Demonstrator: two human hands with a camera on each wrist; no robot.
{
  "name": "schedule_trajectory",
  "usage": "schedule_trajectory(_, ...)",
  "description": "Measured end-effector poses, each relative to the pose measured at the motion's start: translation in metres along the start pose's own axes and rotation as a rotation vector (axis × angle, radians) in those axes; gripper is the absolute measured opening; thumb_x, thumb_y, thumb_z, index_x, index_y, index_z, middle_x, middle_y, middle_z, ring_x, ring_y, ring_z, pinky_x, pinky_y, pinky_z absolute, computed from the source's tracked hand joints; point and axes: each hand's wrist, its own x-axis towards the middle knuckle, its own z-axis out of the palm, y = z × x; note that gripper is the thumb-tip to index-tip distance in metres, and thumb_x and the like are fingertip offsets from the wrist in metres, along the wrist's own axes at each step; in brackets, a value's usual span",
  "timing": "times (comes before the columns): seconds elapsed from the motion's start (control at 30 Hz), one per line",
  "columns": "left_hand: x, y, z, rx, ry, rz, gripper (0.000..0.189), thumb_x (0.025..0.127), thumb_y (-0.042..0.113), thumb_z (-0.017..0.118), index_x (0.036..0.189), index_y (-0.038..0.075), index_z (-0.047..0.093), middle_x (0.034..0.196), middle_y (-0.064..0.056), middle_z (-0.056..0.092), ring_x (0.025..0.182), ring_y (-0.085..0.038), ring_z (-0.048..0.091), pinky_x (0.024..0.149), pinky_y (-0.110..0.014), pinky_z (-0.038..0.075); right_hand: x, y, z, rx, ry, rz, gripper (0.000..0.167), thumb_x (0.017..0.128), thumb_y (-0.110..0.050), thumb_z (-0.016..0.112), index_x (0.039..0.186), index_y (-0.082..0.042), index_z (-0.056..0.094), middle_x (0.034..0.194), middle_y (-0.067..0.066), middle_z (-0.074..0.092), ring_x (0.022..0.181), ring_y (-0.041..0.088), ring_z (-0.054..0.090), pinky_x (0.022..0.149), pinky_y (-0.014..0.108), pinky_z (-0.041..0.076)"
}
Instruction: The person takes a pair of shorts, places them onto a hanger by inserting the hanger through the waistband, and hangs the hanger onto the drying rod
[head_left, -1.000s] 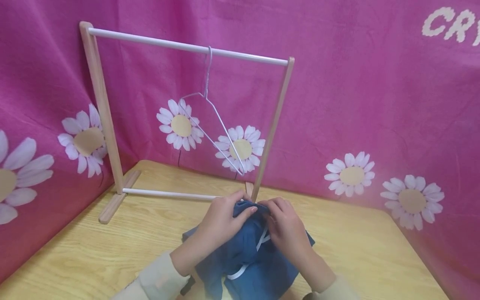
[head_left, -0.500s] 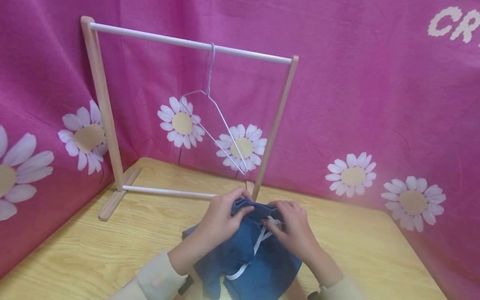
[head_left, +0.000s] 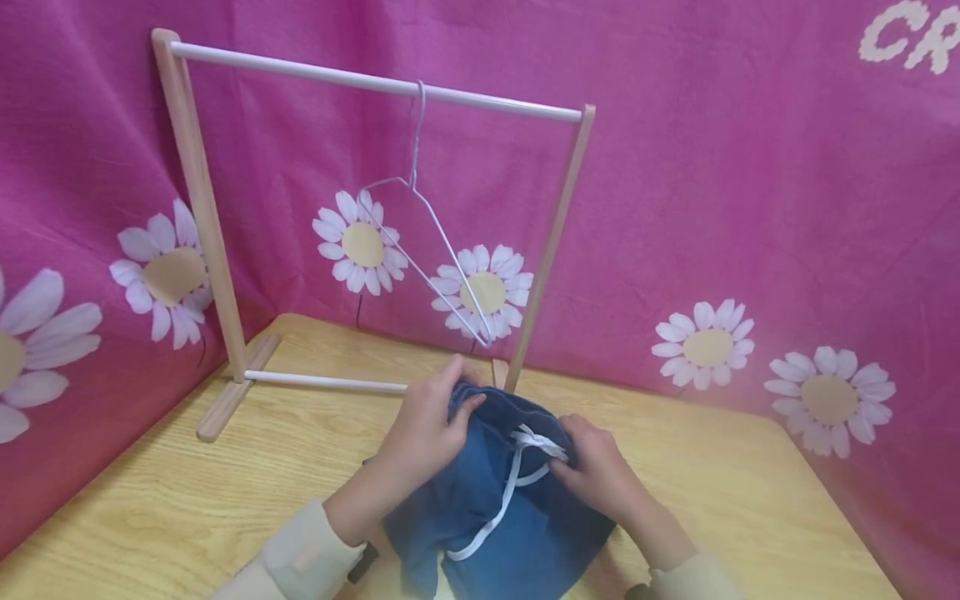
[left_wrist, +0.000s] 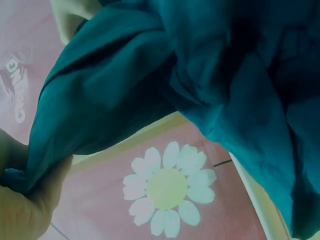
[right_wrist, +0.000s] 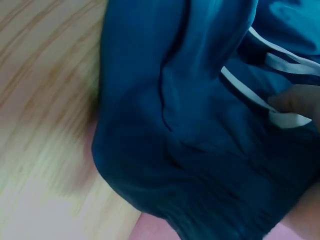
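Observation:
In the head view, dark blue shorts (head_left: 525,533) with a white drawstring (head_left: 512,492) hang spread between both hands, low over the table. My left hand (head_left: 427,421) pinches the left end of the elastic waistband (head_left: 517,406), thumb in front. At the right end, my right hand (head_left: 600,467) grips the band near the drawstring bow. The waistband opening faces up and forward. From the left wrist, the cloth (left_wrist: 110,90) sags away from the thumb and fingers. The right wrist view shows a thumb (right_wrist: 295,100) over the white cord.
Behind the shorts stands a rack with wooden posts (head_left: 198,208) and a white top rail (head_left: 315,68). A wire hanger (head_left: 450,242) hangs from the rail with nothing on it. Pink cloth (head_left: 712,183) with daisies encloses the wooden table (head_left: 135,500) at the back and sides.
My hands have moved apart, the right one rightward and down, the left slightly left and up. The waistband has stretched open between them and the drawstring bow has come into plain view.

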Motion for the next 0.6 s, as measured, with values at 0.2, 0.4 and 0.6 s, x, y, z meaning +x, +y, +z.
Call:
schedule_trajectory(0.2,-0.001,0.001,0.003,0.102,-0.040,-0.009,0.026,0.089,-0.005,0.071,0.106,0.006,0.054,0.093,-0.009,0.070,0.084,-0.023,0.071,0.078,-0.035,0.060,0.003,-0.001,-0.009,-0.018,0.016,-0.005,0.029,0.077,0.008,0.071,0.096,-0.007,0.054,0.073,-0.004,0.053,0.068,0.015,0.052,0.063,0.036,0.049)
schedule_trajectory(0.4,0.001,0.002,0.001,0.109,-0.074,-0.014,0.029,0.092,-0.007,0.065,0.114,0.005,0.052,0.095,-0.010,0.068,0.081,-0.020,0.068,0.077,-0.031,0.060,0.012,-0.002,-0.029,-0.040,0.039,-0.001,0.033,0.080,0.011,0.069,0.107,-0.005,0.058,0.086,0.006,0.066,0.074,0.021,0.061,0.069,0.043,0.054)
schedule_trajectory(0.6,0.000,0.001,0.001,0.101,-0.088,0.046,0.031,0.091,-0.011,0.060,0.117,0.003,0.054,0.112,-0.011,0.066,0.104,-0.025,0.067,0.094,-0.038,0.056,0.026,-0.010,-0.055,-0.131,0.037,-0.020,0.035,0.080,0.008,0.072,0.108,-0.007,0.056,0.079,0.003,0.061,0.066,0.018,0.054,0.063,0.038,0.050)
